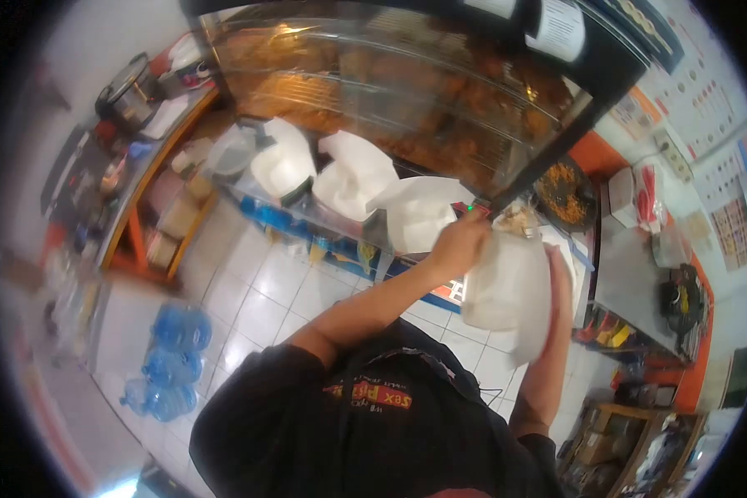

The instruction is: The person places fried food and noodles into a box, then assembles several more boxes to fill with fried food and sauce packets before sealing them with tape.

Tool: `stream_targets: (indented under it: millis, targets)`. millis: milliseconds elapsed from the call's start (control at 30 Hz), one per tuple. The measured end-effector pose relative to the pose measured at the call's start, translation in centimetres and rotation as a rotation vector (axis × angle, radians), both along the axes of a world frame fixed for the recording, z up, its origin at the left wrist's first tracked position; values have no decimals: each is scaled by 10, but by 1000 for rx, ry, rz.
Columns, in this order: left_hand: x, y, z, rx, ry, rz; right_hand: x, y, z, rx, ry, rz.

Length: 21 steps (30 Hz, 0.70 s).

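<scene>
A white paper box (506,282), its flap slightly blurred, is held between my two hands in front of the display case. My left hand (461,243) has its fingers at the box's upper left edge. My right hand (559,270) lies along the right side, partly hidden behind the raised flap. Three more white boxes stand open in a row on the glass shelf: one beside my left hand (419,220), one in the middle (350,184) and one at the left (282,173). Light brown food pieces (516,219) show just beyond the held box.
A glass display case (390,83) with browned food rises behind the boxes. A black pan (566,195) of orange-brown food sits at the right. Blue water bottles (174,365) stand on the tiled floor at lower left. A steel counter (635,286) runs along the right.
</scene>
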State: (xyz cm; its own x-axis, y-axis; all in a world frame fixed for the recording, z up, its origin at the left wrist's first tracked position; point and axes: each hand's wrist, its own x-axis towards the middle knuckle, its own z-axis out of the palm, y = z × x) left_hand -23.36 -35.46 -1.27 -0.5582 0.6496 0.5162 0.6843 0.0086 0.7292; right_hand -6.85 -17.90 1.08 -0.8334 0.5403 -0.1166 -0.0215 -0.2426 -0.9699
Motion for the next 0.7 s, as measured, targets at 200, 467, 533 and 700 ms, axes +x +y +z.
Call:
stream_targets:
  millis: [200,467,533,700]
  targets:
    - [-1,-18,-82,-199,-178,240,32,-77,-66,-608,310,-85]
    - [-10,-59,-104,-249,222,238,3,-70,-100,-198,-10,-457]
    - [-31,-76,-141,-553,435,256,-3,-69,-108,-142,-43,-466]
    - [-62,-109,-147,-630,424,361,-19,-78,-126,-49,-133,-486]
